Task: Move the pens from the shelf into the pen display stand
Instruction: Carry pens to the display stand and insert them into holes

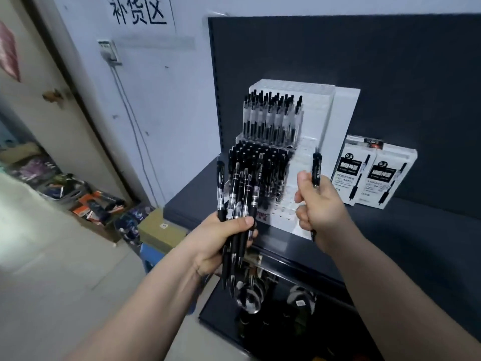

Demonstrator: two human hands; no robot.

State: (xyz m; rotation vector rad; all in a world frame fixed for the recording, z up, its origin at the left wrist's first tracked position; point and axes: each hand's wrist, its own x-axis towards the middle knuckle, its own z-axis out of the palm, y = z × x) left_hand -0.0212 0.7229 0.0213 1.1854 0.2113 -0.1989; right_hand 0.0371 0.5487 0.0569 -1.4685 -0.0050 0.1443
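Dark panelling backs a dark shelf point(403, 230) beside a pale wall point(169, 100) with a printed sign point(138, 9). On the shelf a white stand point(343, 113) sits against the panelling. Black pens point(270, 121) fill its left slots in two tiers, and open holes show on its right side. Two boxes point(374, 175) stand just right of it.

In front of the stand, the left hand point(221, 241) grips a bundle point(240, 188) of black pens, fingers curled round the lower barrels, clicker ends up. The right hand point(322, 207) holds one pen point(316, 168) upright, fingers curled round its lower half, its top near the stand's right side. Clutter point(86, 196) lies on the floor point(52, 256) at left.
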